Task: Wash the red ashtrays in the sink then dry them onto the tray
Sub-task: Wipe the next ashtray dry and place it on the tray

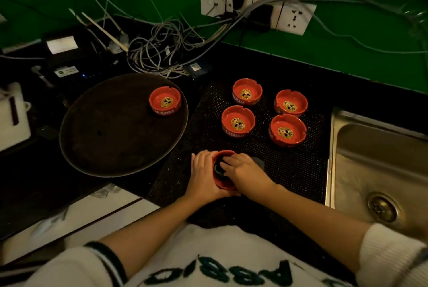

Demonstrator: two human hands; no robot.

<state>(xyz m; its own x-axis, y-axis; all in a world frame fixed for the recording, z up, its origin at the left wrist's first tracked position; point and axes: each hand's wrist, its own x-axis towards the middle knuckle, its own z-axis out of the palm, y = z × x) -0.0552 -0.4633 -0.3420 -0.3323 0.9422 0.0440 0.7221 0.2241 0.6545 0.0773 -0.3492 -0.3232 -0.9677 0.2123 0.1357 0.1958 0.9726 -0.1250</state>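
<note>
My left hand (203, 175) grips a red ashtray (222, 182) by its left side, over the near part of a black dotted mat (289, 171). My right hand (245, 174) presses a dark cloth (218, 169) into the ashtray's bowl, fingers curled on the cloth. Several more red ashtrays stand upright on the mat beyond: one (238, 121) nearest, one (287, 129) to its right, one (247, 91) further back. One red ashtray (165, 100) sits at the far right rim of the round dark tray (111, 129).
A steel sink (379, 171) with a drain (382, 209) lies to the right of the mat. Tangled cables (162, 48) and wall sockets (257, 7) are behind on the green wall. A white box (12, 115) stands at the left edge.
</note>
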